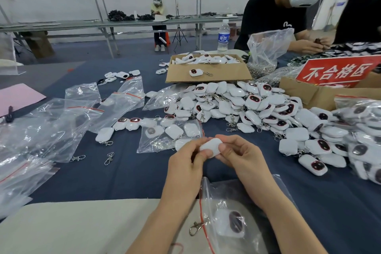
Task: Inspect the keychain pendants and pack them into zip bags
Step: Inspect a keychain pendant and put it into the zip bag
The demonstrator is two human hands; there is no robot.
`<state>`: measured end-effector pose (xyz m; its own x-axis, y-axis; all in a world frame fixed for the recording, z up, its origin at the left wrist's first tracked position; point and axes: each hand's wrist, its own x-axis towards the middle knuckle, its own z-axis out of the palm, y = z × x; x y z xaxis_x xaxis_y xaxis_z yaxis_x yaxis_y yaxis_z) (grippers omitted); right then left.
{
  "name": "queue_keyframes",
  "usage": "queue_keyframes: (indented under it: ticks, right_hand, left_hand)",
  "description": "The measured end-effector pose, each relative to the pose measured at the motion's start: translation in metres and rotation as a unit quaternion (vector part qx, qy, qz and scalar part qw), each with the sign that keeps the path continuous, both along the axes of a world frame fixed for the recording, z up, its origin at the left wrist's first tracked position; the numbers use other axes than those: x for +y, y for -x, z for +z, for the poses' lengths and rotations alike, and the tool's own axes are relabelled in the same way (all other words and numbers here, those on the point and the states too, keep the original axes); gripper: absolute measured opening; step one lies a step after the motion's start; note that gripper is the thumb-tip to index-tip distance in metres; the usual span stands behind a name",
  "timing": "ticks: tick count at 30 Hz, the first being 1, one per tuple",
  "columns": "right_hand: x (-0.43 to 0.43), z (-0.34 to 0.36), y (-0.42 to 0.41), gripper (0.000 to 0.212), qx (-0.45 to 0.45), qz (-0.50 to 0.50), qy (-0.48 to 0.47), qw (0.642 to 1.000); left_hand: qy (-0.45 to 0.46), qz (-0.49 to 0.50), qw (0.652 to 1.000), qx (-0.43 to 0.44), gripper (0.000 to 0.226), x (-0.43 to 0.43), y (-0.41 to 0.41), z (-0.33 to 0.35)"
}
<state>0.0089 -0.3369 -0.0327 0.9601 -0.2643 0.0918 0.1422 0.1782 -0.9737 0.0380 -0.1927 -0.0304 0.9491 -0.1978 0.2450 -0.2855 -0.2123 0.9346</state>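
Head view, one entry. Held pendant (212, 146): white, plain side up, raised over the desk (123, 175) near its front edge, caught between both hands. Left hand (185, 163): grip pinching the pendant's left end, fingers curled. Right hand (241, 156): grip pinching the right end, thumb on top. Near zip bag (224, 196): lies under the right forearm at the desk's front edge, holding one bagged pendant (231, 222) with its dark face up; a metal clasp (195, 228) lies at the bag's left edge. Filled zip bag (169, 136): flat on the desk just beyond the hands, several white pendants and clasps inside. Pendant heap (257, 107): a large loose pile, white shells with dark red-rimmed faces, spread to the right and beyond the hands. Empty zip bags (51, 126): scattered clear bags with red seal lines, left side of the desk. Loose clasps (109, 158): two on the blue cloth, left of the hands. Cardboard box (208, 76): far centre, more pendants in it, one resting on its front flap. Red sign (338, 72): white characters, standing in a second carton at far right. Water bottle (223, 36): upright behind the box. Pink sheet (18, 97): at the left edge. Second person (274, 12): in black with a headset, working across the desk
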Motion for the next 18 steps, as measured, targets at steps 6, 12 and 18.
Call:
queue_keyframes:
  ticks: [6,12,18]
  right_hand:
    - [0.0000,-0.0027,0.0006,0.008,0.030,-0.011,0.004,0.999]
    - [-0.0016,-0.0040,0.0008,0.009,0.053,-0.005,0.008,0.999]
    - [-0.0001,-0.0011,0.0029,0.004,0.046,0.026,-0.053,0.997]
  left_hand:
    - [0.055,0.017,0.998,0.012,0.014,0.0017,-0.0019,0.0009]
    - [0.047,0.021,0.999,0.016,0.016,0.0010,-0.0024,-0.0004]
    - [0.048,0.020,0.999,-0.015,0.015,0.0019,-0.0026,-0.0021]
